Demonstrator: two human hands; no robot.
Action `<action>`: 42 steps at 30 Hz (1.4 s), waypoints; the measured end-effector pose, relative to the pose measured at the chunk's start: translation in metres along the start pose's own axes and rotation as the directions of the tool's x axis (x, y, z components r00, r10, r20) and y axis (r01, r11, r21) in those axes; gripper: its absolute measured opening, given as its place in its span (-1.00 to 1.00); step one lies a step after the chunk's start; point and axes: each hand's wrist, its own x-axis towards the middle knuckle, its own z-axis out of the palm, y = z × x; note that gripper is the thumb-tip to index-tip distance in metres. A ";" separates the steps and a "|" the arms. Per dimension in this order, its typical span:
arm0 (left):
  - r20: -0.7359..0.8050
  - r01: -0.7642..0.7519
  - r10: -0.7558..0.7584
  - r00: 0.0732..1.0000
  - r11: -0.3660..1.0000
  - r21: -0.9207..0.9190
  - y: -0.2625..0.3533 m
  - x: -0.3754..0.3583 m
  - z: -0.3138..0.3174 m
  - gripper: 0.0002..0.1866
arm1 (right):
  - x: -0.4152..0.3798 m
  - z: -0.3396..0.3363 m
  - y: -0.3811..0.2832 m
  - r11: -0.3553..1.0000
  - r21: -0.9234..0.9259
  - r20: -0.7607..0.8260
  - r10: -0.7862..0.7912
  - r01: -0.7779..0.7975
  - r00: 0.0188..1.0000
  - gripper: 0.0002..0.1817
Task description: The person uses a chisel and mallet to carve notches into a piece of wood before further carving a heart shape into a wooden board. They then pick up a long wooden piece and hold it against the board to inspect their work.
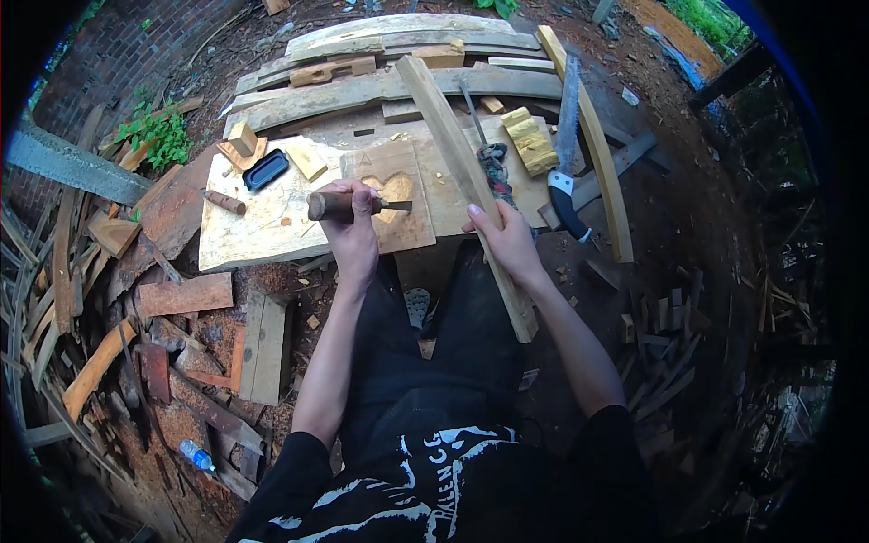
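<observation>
My left hand (353, 237) is closed around the wooden handle of a chisel (331, 206), its flat blade pointing right over a square board (416, 237). A heart-shaped recess (395, 187) is carved into that board, just beyond the blade. In my right hand (509, 244) is a long wooden strip (444, 131), gripped toward its near end. The strip slants from beside my right thigh up across the workbench (217, 249). Right of the strip lies a thin metal rod with dark cloth (493, 167) wrapped round its lower part.
A handsaw (567, 127) and a rough yellow wood block (529, 142) lie on the right. A black tray (265, 170), small blocks and a short wooden handle (224, 201) sit on the left. Planks (317, 98) line the far side; scrap wood (186, 294) litters the ground.
</observation>
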 end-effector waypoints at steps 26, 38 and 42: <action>0.363 -0.150 0.074 0.929 0.971 0.187 -0.007 0.001 0.006 -0.59 | -0.064 -0.063 -0.149 0.359 -0.684 0.430 -0.505 0.635 0.749 -0.41; 0.459 -0.247 0.111 0.881 0.937 0.247 -0.005 0.015 0.009 -0.74 | -0.079 -0.070 -0.142 0.474 -0.658 0.330 -0.518 0.585 0.789 -0.40; 0.441 -0.095 -0.079 0.894 0.928 0.359 -0.010 0.011 -0.009 -0.82 | -0.082 -0.068 -0.132 0.552 -0.639 0.296 -0.467 0.536 0.833 -0.42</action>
